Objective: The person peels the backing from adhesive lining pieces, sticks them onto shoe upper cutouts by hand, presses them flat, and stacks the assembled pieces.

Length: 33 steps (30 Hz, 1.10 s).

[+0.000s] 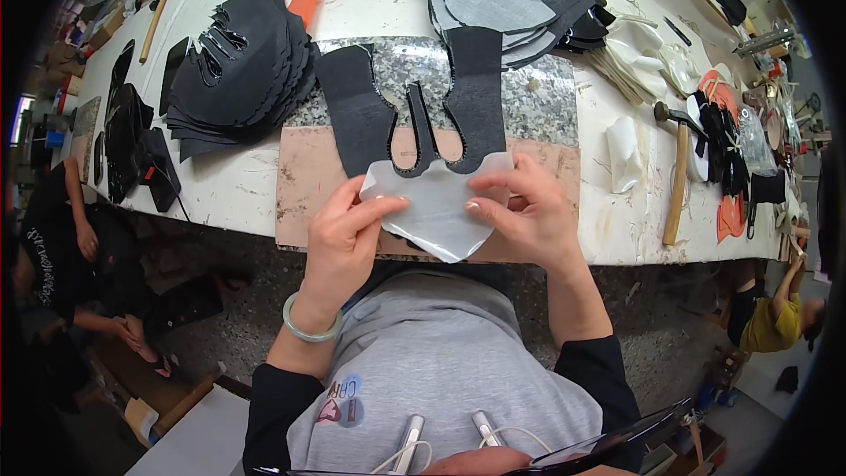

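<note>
Fingers [499, 179] holding white sheet [434, 216], black stack [240, 92], hammer [679, 172]

The left hand [344, 231] and right hand [533, 214] hold a whitish sheet [436, 210] by its sides at the near end of a black cutout piece [478, 79]; which overlaps which is hard to tell. A hammer [678, 178] lies on the tabletop [231, 201].

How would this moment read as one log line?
Left fingers: on white sheet; right fingers: on same sheet; sheet: overlapping black cut piece; hammer: lying at right
</note>
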Motion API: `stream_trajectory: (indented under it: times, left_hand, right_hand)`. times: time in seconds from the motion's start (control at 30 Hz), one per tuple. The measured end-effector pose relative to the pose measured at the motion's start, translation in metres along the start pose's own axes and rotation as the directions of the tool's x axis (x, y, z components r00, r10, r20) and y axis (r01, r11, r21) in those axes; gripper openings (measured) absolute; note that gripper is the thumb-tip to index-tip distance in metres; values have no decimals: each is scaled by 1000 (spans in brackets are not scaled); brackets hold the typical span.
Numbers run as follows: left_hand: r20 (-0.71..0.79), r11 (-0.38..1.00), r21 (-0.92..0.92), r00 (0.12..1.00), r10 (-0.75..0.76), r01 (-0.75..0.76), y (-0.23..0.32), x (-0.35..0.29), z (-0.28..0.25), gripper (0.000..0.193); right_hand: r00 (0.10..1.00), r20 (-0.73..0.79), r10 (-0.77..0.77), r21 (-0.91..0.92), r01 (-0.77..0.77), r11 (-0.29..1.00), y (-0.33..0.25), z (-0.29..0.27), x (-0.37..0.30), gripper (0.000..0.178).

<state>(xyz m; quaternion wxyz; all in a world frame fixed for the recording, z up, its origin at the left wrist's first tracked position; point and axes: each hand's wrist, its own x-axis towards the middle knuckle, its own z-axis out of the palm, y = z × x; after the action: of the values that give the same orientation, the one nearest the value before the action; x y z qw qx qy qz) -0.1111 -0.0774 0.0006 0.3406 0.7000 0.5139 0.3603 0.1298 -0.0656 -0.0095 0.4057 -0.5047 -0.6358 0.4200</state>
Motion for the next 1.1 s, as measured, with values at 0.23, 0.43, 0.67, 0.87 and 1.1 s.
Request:
stream_trajectory:
  times: [0.23, 0.43, 0.67, 0.87, 1.1]
  left_hand:
    - [-34, 997, 73, 999, -4, 6, -9, 3, 5, 23]
    - [-9, 991, 25, 991, -132, 132, -2, 11, 4, 25]
    - [-22, 996, 72, 998, -57, 59, -12, 13, 5, 28]
    - [-8, 996, 88, 1000, -25, 25, -14, 16, 5, 28]
    - [3, 996, 87, 1000, -17, 16, -14, 15, 5, 29]
  right_hand:
    - [995, 78, 54, -137, -43, 990, -2, 3, 3, 27]
    - [997, 60, 46, -129, -38, 991, -2, 3, 11, 28]
    - [995, 64, 74, -225, -58, 973, -4, 5, 15, 30]
    - [995, 62, 82, -213, -67, 975, -2, 4, 18, 32]
    - [995, 71, 73, -211, -56, 976, 1, 2, 18, 32]
